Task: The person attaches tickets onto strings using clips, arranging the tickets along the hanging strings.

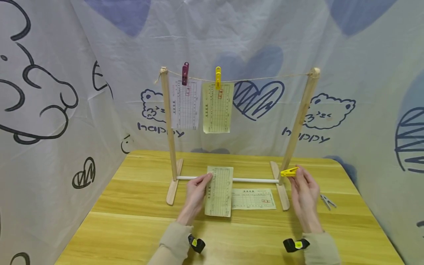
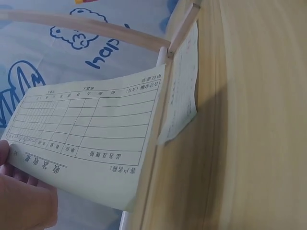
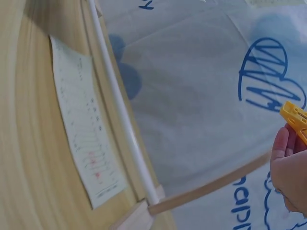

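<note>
My left hand point(image 1: 195, 192) pinches a yellowish printed receipt slip point(image 1: 220, 195) by its left edge, thumb in front, and holds it upright above the table. In the left wrist view the slip point(image 2: 91, 129) shows its ruled grid and printed characters. My right hand point(image 1: 305, 193) holds a yellow clothespin point(image 1: 289, 172) between thumb and fingers, near the stand's right post; in the right wrist view this clothespin point(image 3: 295, 117) is partly cut off. Another yellowish slip point(image 1: 254, 199) lies on the table, its left end hidden in the head view behind the held one.
A wooden stand point(image 1: 301, 114) carries a string point(image 1: 265, 78). From it hang a white slip point(image 1: 184, 106) under a dark red clothespin point(image 1: 185, 73) and a yellow slip point(image 1: 216, 114) under a yellow clothespin point(image 1: 218, 78). A white bar point(image 1: 255, 180) joins the posts low down. A grey clothespin point(image 1: 327, 202) lies at right.
</note>
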Available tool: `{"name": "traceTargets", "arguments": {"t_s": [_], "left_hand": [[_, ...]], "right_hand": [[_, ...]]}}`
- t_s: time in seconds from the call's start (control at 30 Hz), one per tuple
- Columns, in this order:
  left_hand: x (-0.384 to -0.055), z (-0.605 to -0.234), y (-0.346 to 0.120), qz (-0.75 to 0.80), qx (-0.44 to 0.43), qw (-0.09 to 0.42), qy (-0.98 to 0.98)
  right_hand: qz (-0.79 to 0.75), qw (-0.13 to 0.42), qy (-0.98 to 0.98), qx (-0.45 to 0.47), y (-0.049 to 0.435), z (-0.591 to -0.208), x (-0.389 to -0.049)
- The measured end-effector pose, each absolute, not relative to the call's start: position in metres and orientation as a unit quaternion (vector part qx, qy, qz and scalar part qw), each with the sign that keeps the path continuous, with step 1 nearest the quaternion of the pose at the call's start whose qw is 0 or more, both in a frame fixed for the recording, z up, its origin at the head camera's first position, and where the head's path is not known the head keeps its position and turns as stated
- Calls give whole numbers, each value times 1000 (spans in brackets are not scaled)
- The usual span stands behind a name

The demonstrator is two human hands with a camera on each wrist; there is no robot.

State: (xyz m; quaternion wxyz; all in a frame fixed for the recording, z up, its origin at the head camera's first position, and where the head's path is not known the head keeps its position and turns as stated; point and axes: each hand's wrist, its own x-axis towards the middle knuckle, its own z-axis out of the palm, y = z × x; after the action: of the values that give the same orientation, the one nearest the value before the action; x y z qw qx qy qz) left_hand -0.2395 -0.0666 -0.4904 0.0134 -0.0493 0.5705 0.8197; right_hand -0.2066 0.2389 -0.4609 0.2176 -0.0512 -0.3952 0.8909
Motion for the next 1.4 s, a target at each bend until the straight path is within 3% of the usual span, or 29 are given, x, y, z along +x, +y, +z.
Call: {"name": "traceTargets", "arguments": {"t_s": [0.6,1.4], "left_hand": [[-239,-473,-50,830,-44,-4,556],[-240,-435,-32,840,-19,7,543]], "right_hand": [[881,239,-408,15,210,-425,-214],[767,283,-568,97,194,-376,-233]]}}
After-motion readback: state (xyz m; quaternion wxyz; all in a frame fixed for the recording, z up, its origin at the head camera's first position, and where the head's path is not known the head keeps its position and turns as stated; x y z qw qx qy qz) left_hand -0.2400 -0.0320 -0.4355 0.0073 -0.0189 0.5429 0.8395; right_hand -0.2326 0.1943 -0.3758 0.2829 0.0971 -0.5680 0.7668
